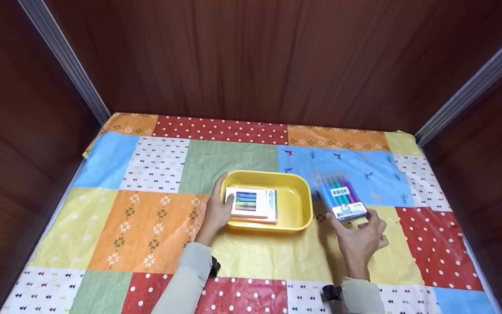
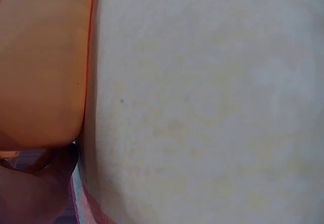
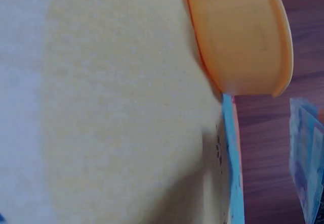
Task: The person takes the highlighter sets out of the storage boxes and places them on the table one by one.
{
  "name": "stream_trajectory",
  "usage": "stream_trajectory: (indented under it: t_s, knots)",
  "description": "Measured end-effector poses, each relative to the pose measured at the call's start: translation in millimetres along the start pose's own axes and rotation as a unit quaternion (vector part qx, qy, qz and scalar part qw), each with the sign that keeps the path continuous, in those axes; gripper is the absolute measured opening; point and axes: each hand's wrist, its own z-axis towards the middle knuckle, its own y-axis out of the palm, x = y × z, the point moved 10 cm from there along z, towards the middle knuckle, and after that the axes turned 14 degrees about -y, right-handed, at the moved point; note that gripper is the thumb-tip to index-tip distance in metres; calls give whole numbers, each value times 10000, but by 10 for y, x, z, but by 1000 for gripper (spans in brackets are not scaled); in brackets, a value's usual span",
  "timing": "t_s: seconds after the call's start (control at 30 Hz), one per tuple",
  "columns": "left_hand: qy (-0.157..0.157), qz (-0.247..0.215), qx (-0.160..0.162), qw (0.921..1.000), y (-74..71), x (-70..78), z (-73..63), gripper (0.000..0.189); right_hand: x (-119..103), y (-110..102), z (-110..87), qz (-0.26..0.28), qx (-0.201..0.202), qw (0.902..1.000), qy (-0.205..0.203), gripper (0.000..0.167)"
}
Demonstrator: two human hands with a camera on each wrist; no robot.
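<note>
A yellow plastic basin (image 1: 296, 203) stands near the middle of the cloth. My left hand (image 1: 219, 210) grips its left end, with the thumb over the rim on the inner side. In the basin lies a flat white pack (image 1: 262, 198) printed with coloured stripes, and a thin orange stick (image 1: 251, 216) runs along its near edge. To the right of the basin, my right hand (image 1: 360, 235) holds a clear case of coloured markers (image 1: 340, 192) by its near end, above the cloth. The right wrist view shows only part of this case (image 3: 306, 155), at its right edge.
A patchwork-patterned cloth (image 1: 155, 231) covers the table. Dark wood panels (image 1: 242, 56) rise behind it and at both sides, with metal strips (image 1: 66, 56) at the corners.
</note>
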Motion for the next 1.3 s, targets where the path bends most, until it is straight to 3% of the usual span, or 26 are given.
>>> stream_trajectory:
  t_s: [0.4, 0.6, 1.3]
  knots:
    - [32, 118, 36, 9999, 9, 4, 2, 69, 288, 55, -122, -586, -341, 9912, 1139, 113]
    - [80, 54, 4, 10000, 25, 9, -15, 68, 365, 108, -199, -613, -352, 9868, 1456, 115]
    - [5, 29, 29, 10000, 4, 17, -8, 72, 158, 419, -334, -997, -677, 9838, 1328, 114]
